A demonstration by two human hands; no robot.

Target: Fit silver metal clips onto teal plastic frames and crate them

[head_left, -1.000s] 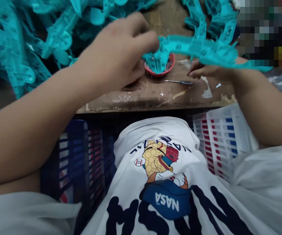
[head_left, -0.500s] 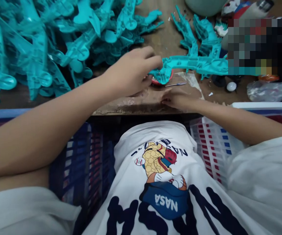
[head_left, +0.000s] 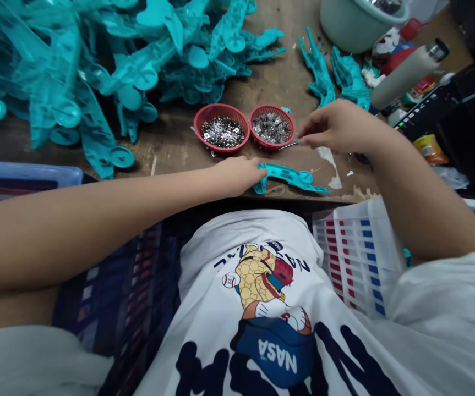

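Observation:
At the table's front edge my left hand [head_left: 239, 176] is closed around one end of a turquoise plastic part [head_left: 289, 175], whose other end points right. Further right and higher, my right hand [head_left: 336, 127] pinches a thin pen-like tool [head_left: 289, 146] with a slim metal tip. That tip lies by the lower rim of a small red basket [head_left: 257, 137] filled with small shiny metal pieces [head_left: 271, 127]. Close to its left stands a second red basket [head_left: 201, 137] with more metal pieces [head_left: 223, 132].
Turquoise plastic parts [head_left: 138, 71] are heaped at the left, with two more parts [head_left: 317, 71] beyond my right hand. A pale bucket [head_left: 355, 27], a flask [head_left: 406, 74] and a snack packet [head_left: 430, 148] stand or lie at the right. Plastic crates [head_left: 350, 253] flank my lap.
The turquoise part in my left hand has come down to the table edge, uncovering the red baskets. My right hand has moved up and right and picked up the thin tool from the table.

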